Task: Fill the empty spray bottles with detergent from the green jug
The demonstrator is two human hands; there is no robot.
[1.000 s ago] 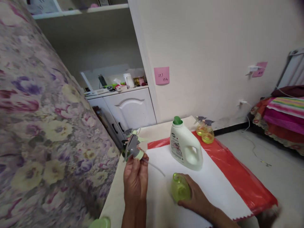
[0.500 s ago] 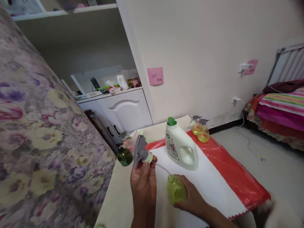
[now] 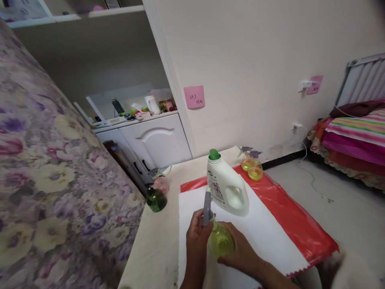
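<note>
My left hand [image 3: 198,230] is closed around the collar of a grey spray head [image 3: 207,206], which sits upright at the mouth of a yellow-green spray bottle [image 3: 221,241]. Whether its thread is engaged I cannot tell, because my fingers cover the joint. The bottle's body is gripped from the right by my right hand [image 3: 240,249]. Just beyond both hands stands a large white detergent jug [image 3: 227,188] with a handle and a green spout [image 3: 214,154] in its open neck.
Two spray bottles with yellow liquid [image 3: 255,170] stand at the back right on red plastic sheeting [image 3: 288,212]. A dark green bottle [image 3: 156,200] and a pink one [image 3: 161,184] are at the table's left. White paper [image 3: 264,237] lies under the jug. A floral curtain [image 3: 60,180] hangs left.
My left hand has moved right and down, bringing the spray head from beside the bottle onto its mouth. The thin tube, visible before, is now out of sight. My right hand keeps its grip.
</note>
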